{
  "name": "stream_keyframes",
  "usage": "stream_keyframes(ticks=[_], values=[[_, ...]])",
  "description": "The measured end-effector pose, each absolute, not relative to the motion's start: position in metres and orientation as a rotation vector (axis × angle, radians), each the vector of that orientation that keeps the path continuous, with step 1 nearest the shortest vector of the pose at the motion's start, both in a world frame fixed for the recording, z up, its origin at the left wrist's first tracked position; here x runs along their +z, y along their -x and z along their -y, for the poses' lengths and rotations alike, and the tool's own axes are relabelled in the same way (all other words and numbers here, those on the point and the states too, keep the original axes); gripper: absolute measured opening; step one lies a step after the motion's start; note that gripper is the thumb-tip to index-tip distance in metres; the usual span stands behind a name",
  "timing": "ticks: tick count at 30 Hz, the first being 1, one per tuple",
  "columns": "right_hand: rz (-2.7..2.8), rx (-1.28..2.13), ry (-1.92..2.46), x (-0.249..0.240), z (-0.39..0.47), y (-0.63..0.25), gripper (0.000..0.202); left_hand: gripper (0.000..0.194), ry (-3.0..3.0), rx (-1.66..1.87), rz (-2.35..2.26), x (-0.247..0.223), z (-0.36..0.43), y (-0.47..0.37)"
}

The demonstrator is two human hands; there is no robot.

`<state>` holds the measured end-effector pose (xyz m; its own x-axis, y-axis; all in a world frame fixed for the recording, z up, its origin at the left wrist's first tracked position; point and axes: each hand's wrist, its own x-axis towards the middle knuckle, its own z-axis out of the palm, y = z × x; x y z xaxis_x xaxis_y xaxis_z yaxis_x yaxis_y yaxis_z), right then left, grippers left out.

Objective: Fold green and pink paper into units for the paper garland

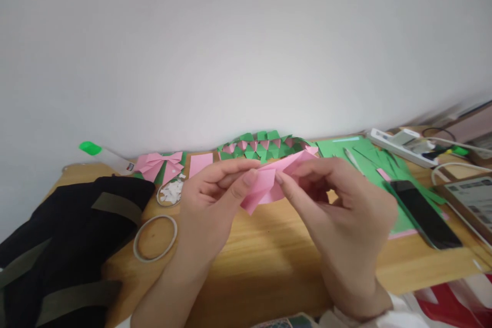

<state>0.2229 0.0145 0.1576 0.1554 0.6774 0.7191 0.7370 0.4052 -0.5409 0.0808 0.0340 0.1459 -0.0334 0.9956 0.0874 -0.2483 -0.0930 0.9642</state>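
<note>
My left hand (207,210) and right hand (346,220) both pinch the folded pink paper (264,183) above the table (261,251); neat creases need aligned edges, even pressure.

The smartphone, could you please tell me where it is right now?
In the head view, the smartphone lies on the right side of the desk, partly over the green paper, beyond the right hand.
</note>
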Motion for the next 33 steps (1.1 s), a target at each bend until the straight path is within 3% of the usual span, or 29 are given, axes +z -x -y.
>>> stream_keyframes(ticks=[4, 6, 10, 19, 33], values=[[1.626, -0.301, 1.291, 0.159, -0.017, -0.231, 0.020, 0.004, -1.153, 1.384, -1.004, 0.146, -0.036, -0.077], [1.723, -0.214, 1.270, 0.161, -0.020, -0.236, 0.024, 0.004, -1.181, 1.370, -1.007, 0.147, -0.036, -0.075], [1.832, 0.132, 1.147, 0.164, -0.026, -0.247, 0.013, 0.006, -1.214, 1.326, -1.010, 0.148, -0.037, -0.073], [1.749, 0.510, 1.176, 0.168, -0.026, -0.253, 0.007, 0.011, -1.402, 1.224, -0.988, 0.148, -0.041, -0.068], [1.675, 0.615, 1.185, 0.168, -0.026, -0.244, 0.009, 0.014, -1.412, 1.128, -0.986, 0.145, -0.042, -0.074]])
